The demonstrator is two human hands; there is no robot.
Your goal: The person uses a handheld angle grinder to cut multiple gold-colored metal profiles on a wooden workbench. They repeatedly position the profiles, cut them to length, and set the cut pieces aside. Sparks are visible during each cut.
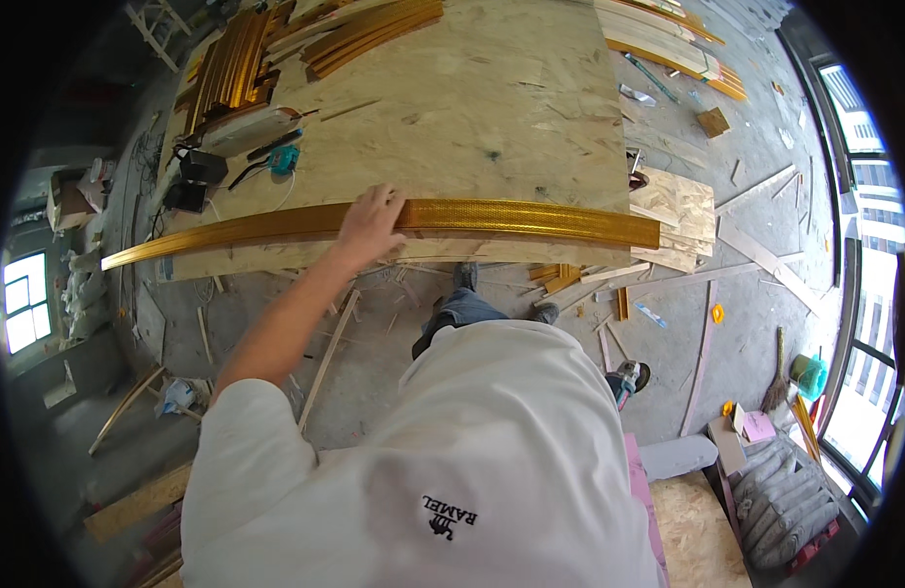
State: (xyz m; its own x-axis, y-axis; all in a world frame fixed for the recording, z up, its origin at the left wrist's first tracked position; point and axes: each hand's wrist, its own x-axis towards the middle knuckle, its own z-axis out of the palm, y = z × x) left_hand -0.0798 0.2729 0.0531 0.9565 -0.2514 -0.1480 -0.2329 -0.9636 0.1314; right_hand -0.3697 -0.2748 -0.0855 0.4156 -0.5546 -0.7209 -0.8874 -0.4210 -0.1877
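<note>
My left hand (372, 227) reaches across the plywood work table (472, 118) and is closed over a long gold moulding strip (531, 218). The strip lies along the table's near edge, its thin left end sticking out past the table and its right end reaching just over the right edge. Its upper face has a fine textured pattern. My right hand does not show. Beside my right hip a disc power tool, perhaps an angle grinder (627, 380), is partly visible; what holds or supports it is hidden behind my shirt.
At the table's far left lie stacked gold mouldings (232, 69), a teal power tool (281, 160) and a black box (202, 167). More strips (673, 49) lie at the far right. Wood offcuts (766, 260) litter the concrete floor. A broom (777, 377) stands near the window.
</note>
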